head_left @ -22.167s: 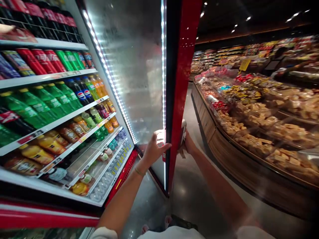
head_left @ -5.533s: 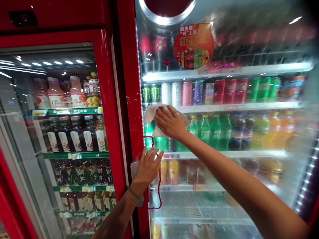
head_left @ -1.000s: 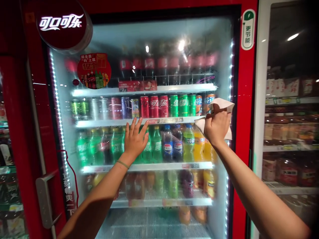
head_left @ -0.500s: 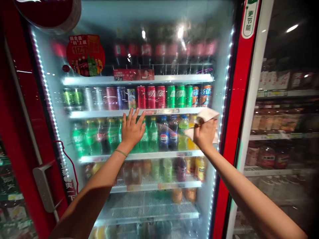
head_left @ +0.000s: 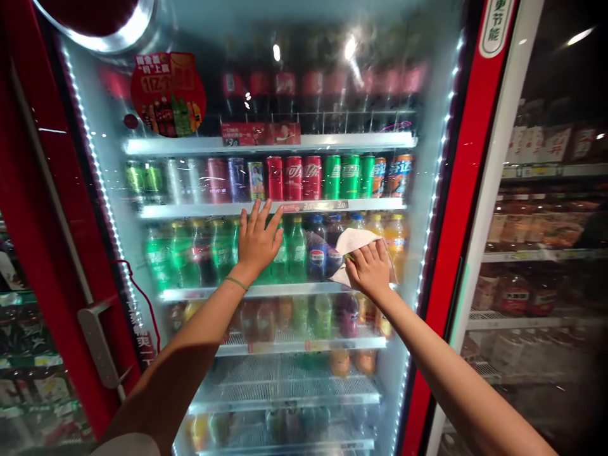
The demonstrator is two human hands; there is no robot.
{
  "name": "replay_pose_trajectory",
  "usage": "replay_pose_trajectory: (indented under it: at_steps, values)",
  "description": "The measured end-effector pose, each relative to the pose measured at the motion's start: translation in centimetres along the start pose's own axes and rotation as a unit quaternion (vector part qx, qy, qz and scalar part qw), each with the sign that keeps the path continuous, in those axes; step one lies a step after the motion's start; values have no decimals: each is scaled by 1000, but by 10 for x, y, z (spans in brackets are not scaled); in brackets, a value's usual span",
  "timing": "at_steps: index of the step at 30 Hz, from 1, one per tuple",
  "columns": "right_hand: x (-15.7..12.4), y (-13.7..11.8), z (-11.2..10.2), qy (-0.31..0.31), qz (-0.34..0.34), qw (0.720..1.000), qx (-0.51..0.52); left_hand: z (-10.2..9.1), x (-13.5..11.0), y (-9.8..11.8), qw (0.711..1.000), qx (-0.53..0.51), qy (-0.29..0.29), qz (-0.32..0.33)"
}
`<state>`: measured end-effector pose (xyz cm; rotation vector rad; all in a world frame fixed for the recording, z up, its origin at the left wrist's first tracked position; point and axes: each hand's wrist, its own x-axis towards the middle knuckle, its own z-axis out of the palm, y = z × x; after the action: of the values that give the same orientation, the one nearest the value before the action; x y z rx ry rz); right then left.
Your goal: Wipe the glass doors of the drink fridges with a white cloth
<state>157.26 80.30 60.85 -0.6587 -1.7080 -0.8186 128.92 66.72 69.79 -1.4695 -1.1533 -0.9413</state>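
My left hand (head_left: pixel 259 244) lies flat on the glass door (head_left: pixel 304 380) of a drinks fridge, its fingers spread and nothing in it. A thin green band is round that wrist. Under my right hand (head_left: pixel 369 269) is a white cloth (head_left: pixel 360 239), pressed to the glass in front of the bottles. Its fingers lie over the cloth, and part of it sticks out on both sides. Behind the glass stand drink cans (head_left: pixel 303 178) and green bottles (head_left: pixel 297 250).
A red frame (head_left: pixel 475 133) surrounds the door, with a grey handle (head_left: pixel 99 348) at the left. A red round sticker (head_left: pixel 168 95) is on the upper glass. To the right, another shelf unit (head_left: pixel 522 255) holds packaged goods. A red cord (head_left: pixel 142 297) hangs at the left.
My right hand has moved left and slightly down across the glass with the cloth. My left hand stays at about the same spot on the door. The camera view has shifted slightly.
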Motion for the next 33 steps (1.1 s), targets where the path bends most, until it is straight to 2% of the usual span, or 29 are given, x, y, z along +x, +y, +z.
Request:
replay_pose_trajectory:
  at_steps: [5,7,10,12,14,17,19,21,24,26,28,30,33]
  values:
    - [56,-21,0,95,134,986,1,0,-1,-2,1000,11,13,14]
    - [53,-36,3,98,121,988,-2,-3,-3,-7,1000,9,8,29]
    - [19,-60,6,47,18,999,-9,-10,-11,-20,998,2,-12,64]
    - [3,-72,8,34,-25,999,-10,-14,-17,-28,996,2,-17,87]
    - [10,-78,9,41,-11,999,-10,-16,-22,-34,994,8,-8,105]
    - [48,-88,12,62,64,996,-9,-18,-31,-39,993,16,8,113]
    - [63,-99,15,74,89,993,-9,-21,-40,-44,994,19,10,107]
    - [58,-113,16,63,56,996,-10,-27,-52,-53,994,26,9,106]
    - [31,-132,19,24,-73,997,-4,-36,-72,-72,992,40,8,120]
    - [26,-138,20,20,-114,993,-2,-39,-82,-83,991,40,14,129]
    - [38,-142,23,28,-87,996,1,-40,-88,-91,990,33,28,131]
    - [60,-146,26,44,-24,999,6,-40,-93,-95,991,24,50,123]
    - [85,-158,31,78,40,996,8,-38,-97,-97,991,9,98,86]
